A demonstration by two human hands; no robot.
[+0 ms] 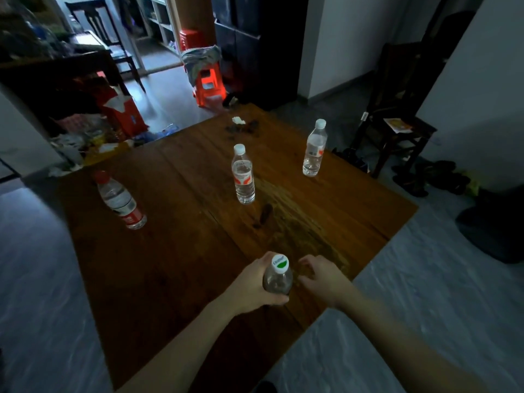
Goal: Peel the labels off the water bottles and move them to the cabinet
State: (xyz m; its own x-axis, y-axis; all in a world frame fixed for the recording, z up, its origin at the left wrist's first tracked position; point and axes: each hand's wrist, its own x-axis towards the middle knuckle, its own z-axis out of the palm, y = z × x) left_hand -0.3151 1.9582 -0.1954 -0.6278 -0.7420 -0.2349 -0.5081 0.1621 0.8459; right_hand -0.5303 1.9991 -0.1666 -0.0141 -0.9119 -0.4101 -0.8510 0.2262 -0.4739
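My left hand [255,285] grips a clear bottle with a white and green cap [278,275], upright near the front of the wooden table [175,251]. My right hand [320,275] hovers just right of it, fingers loosely curled, holding nothing. Three more water bottles stand on the table: a red-capped bottle with a red label [120,201] at the left, a white-capped bottle with a red and white label [243,174] in the middle, and another white-capped bottle [314,148] at the far right.
Small dark bits and a crumpled white scrap [239,124] lie at the table's far edge. A red stool [208,83] draped with cloth stands beyond. A dark chair [394,129] and shoes [425,177] are at the right, cluttered boxes [113,114] at the left.
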